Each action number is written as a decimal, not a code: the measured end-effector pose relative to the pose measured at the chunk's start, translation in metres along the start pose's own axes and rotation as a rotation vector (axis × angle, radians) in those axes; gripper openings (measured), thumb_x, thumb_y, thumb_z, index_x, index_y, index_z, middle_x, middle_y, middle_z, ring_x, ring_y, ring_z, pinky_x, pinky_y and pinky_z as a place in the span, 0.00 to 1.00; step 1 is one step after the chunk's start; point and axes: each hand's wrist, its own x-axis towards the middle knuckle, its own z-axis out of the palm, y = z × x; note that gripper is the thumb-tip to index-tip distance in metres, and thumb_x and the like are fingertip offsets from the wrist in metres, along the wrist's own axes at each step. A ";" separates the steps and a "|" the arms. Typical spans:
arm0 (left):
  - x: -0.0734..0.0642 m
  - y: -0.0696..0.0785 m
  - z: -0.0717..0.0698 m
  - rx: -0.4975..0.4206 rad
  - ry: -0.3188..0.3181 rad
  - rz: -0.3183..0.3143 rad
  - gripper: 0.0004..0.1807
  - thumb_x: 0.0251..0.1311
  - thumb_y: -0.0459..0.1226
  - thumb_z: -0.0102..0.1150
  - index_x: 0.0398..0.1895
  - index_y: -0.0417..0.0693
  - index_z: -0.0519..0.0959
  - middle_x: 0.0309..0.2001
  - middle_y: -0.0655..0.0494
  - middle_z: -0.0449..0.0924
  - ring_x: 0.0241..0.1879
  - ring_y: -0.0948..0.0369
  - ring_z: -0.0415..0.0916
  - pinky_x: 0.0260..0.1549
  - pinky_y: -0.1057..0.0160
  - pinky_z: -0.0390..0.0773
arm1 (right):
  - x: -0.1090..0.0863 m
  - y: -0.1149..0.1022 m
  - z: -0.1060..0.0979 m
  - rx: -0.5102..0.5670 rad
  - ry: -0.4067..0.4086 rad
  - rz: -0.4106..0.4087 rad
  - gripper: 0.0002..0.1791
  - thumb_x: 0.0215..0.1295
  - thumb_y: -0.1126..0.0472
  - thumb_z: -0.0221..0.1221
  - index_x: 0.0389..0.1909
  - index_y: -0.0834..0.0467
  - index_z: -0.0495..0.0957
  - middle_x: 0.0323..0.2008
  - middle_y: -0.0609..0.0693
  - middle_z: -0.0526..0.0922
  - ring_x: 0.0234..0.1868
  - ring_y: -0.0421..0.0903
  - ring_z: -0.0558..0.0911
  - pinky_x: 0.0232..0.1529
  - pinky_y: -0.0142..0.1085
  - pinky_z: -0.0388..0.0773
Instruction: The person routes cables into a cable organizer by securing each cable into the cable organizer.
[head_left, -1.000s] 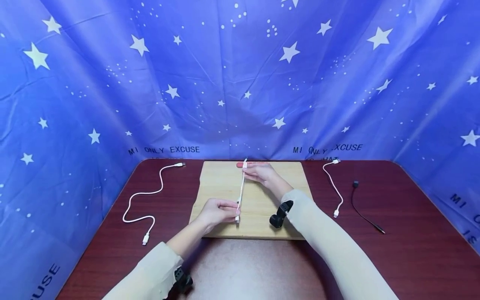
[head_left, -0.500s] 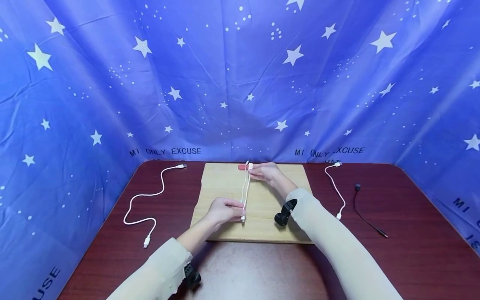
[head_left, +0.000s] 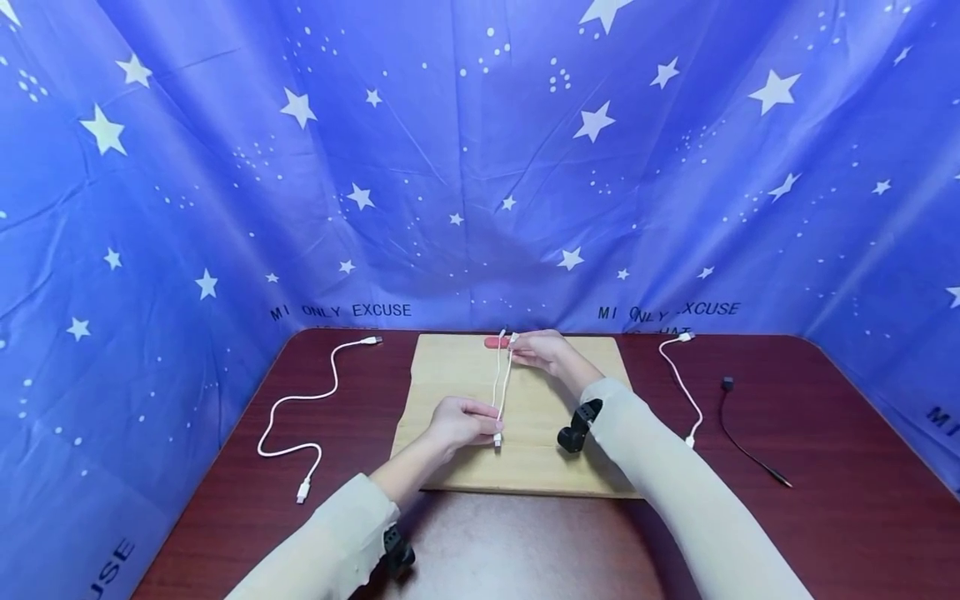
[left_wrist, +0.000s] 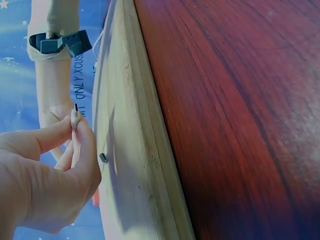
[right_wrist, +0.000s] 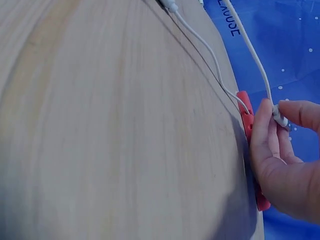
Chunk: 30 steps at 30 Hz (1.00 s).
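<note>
A white USB cable [head_left: 506,383] is stretched from front to back above a wooden board [head_left: 555,458]. My left hand [head_left: 459,423] pinches its near plug [left_wrist: 75,116] between thumb and fingers. At the board's far edge, my right hand [head_left: 543,350] pinches the far plug [right_wrist: 279,116], close beside a red cable holder strip [right_wrist: 248,122]. Part of that strip is hidden behind the right fingers in the head view. Another white cable [right_wrist: 205,45] runs across the board, its thin end in the red strip. Its dark-tipped plug [left_wrist: 103,158] lies below the left hand.
On the dark red table [head_left: 225,533], a long wavy white cable [head_left: 288,398] lies left of the board. To the right are a shorter white cable [head_left: 678,383] and a black cable [head_left: 738,437]. A blue star-patterned curtain [head_left: 465,167] hangs behind the table.
Both hands have moved slightly right over the board with the held cable, and the other cable now shows apart on its left. The head view has shifted a little.
</note>
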 end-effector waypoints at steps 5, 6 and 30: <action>0.003 -0.002 0.007 -0.004 -0.002 0.003 0.13 0.50 0.23 0.64 0.41 0.26 0.80 0.30 0.46 0.85 0.25 0.65 0.81 0.36 0.63 0.87 | 0.000 0.002 -0.008 0.056 -0.029 -0.038 0.26 0.64 0.74 0.53 0.64 0.73 0.63 0.36 0.51 0.84 0.33 0.39 0.84 0.46 0.29 0.84; 0.004 -0.003 0.008 -0.004 0.002 -0.001 0.13 0.50 0.23 0.65 0.41 0.26 0.81 0.29 0.47 0.85 0.25 0.65 0.80 0.35 0.63 0.87 | 0.001 0.003 -0.009 0.074 -0.036 -0.042 0.26 0.65 0.75 0.53 0.64 0.73 0.63 0.35 0.51 0.85 0.33 0.39 0.84 0.47 0.30 0.84; 0.026 0.007 0.012 -0.017 0.104 -0.010 0.12 0.51 0.22 0.63 0.40 0.27 0.81 0.30 0.45 0.84 0.23 0.66 0.79 0.34 0.66 0.86 | 0.019 -0.006 -0.009 0.116 0.099 -0.126 0.24 0.57 0.80 0.58 0.56 0.75 0.70 0.21 0.48 0.82 0.24 0.40 0.85 0.41 0.32 0.86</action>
